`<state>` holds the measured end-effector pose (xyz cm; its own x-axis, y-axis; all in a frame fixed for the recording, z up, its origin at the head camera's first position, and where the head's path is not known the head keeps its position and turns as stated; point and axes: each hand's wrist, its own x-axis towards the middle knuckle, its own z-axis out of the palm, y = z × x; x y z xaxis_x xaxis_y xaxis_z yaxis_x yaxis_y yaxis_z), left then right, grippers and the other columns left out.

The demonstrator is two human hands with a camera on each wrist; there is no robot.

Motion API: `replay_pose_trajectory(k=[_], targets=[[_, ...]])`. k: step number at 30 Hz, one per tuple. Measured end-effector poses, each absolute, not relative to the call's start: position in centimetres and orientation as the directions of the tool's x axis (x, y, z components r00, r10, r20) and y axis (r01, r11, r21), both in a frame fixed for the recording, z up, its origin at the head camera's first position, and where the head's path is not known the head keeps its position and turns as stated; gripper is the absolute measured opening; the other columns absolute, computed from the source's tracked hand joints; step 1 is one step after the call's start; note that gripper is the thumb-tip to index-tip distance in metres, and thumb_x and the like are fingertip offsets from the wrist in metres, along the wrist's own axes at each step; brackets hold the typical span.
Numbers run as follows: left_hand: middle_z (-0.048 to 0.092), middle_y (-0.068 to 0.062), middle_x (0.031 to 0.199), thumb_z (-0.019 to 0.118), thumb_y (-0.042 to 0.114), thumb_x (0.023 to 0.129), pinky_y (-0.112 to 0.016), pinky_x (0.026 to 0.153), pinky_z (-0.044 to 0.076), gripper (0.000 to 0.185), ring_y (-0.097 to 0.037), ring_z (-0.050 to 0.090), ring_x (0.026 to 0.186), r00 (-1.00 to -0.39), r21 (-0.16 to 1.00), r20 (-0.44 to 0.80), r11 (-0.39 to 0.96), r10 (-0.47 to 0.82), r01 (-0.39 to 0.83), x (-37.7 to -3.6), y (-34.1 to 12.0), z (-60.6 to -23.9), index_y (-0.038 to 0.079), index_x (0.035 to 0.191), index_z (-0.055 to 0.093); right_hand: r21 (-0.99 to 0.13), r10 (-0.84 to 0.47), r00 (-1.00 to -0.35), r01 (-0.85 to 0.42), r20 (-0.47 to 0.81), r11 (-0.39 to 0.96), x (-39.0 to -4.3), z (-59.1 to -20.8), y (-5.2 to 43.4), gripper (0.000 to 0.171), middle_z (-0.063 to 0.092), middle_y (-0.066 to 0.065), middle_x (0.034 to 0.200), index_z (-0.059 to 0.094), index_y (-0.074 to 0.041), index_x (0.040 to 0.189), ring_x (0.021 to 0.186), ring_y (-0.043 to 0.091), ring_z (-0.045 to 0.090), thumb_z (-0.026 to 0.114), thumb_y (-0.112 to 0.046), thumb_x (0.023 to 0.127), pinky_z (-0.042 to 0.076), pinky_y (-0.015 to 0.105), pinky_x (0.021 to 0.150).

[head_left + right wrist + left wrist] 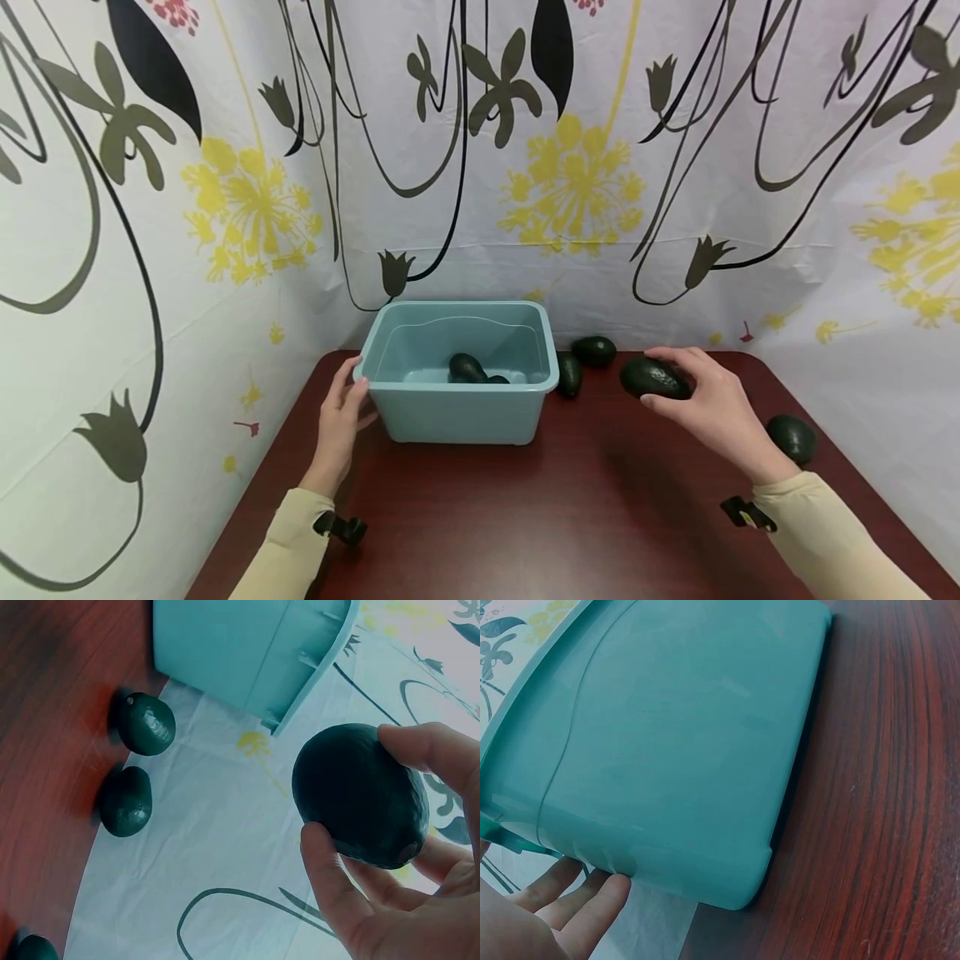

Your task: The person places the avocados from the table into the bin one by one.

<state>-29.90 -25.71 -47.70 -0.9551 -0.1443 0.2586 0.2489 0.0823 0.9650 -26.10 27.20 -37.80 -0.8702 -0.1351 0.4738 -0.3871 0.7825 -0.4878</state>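
Note:
A light blue plastic bin [459, 414] stands on the table with at least two dark avocados [467, 367] inside, one partly hidden by the front wall. My left hand [343, 419] holds the bin's left rim, and in the left wrist view its fingers [600, 907] touch the outer wall under the rim. Over the table to the right of the bin, my right hand [708, 406] grips an avocado [654, 377] between thumb and fingers. In the right wrist view this avocado [358, 795] is held clear of the table.
Two more avocados lie on the table just right of the bin, one against its side [569, 374] and one behind [594, 351]. Another avocado [792, 439] sits near the right edge, beyond my right wrist. Patterned cloth [480, 208] hangs around the dark red table [480, 517].

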Motion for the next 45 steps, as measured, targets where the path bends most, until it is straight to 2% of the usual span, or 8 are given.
replay_pose_trajectory(k=[12, 21, 32, 37, 45], targets=[[0.051, -0.005, 0.139, 0.054, 0.046, 0.103, -0.06, 0.092, 0.049, 0.047, -0.03, 0.057, 0.125, -0.955, 0.964, 0.26, 0.089, -0.145, 0.249, -30.0, -25.6, -47.8, 0.046, 0.149, 0.041, -0.478, -0.147, -0.857, -0.408, 0.493, 0.777, -25.7, -37.2, 26.5, 0.06, 0.058, -0.016, 0.124, 0.06, -0.035, 0.137, 0.102, 0.002, 0.054, 0.083, -0.044, 0.083, 0.044, 0.024, 0.078], [0.051, -0.006, 0.14, 0.053, 0.043, 0.104, -0.06, 0.091, 0.05, 0.046, -0.03, 0.058, 0.123, -0.952, 0.964, 0.261, 0.091, -0.157, 0.249, -30.0, -25.5, -47.8, 0.045, 0.149, 0.042, -0.485, -0.151, -0.854, -0.418, 0.498, 0.768, -25.6, -36.5, 25.8, 0.059, 0.057, -0.016, 0.127, 0.056, -0.045, 0.136, 0.102, 0.002, 0.056, 0.082, -0.044, 0.083, 0.047, 0.024, 0.077], [0.051, -0.009, 0.14, 0.053, 0.043, 0.105, -0.06, 0.092, 0.049, 0.046, -0.03, 0.058, 0.123, -0.953, 0.967, 0.251, 0.092, -0.168, 0.238, -29.9, -25.5, -48.0, 0.046, 0.149, 0.041, -0.51, -0.165, -0.86, -0.429, 0.483, 0.745, -25.2, -36.5, 24.7, 0.06, 0.055, -0.017, 0.131, 0.056, -0.044, 0.138, 0.108, 0.003, 0.056, 0.082, -0.044, 0.083, 0.046, 0.017, 0.081], [0.051, -0.01, 0.139, 0.053, 0.048, 0.103, -0.059, 0.092, 0.049, 0.048, -0.029, 0.058, 0.124, -0.952, 0.966, 0.253, 0.098, -0.173, 0.239, -29.7, -25.5, -48.0, 0.046, 0.149, 0.041, -0.52, -0.165, -0.851, -0.447, 0.499, 0.728, -25.2, -36.4, 24.2, 0.059, 0.056, -0.016, 0.13, 0.057, -0.043, 0.136, 0.11, 0.004, 0.055, 0.083, -0.043, 0.083, 0.043, 0.017, 0.083], [0.049, -0.008, 0.142, 0.051, 0.046, 0.104, -0.061, 0.093, 0.048, 0.047, -0.029, 0.056, 0.125, -0.951, 0.962, 0.265, 0.109, -0.159, 0.25, -29.7, -25.4, -47.9, 0.047, 0.15, 0.038, -0.534, -0.175, -0.846, -0.464, 0.503, 0.707, -25.2, -36.9, 23.3, 0.058, 0.058, -0.017, 0.126, 0.059, -0.041, 0.135, 0.109, 0.0, 0.054, 0.083, -0.041, 0.083, 0.043, 0.019, 0.083]])
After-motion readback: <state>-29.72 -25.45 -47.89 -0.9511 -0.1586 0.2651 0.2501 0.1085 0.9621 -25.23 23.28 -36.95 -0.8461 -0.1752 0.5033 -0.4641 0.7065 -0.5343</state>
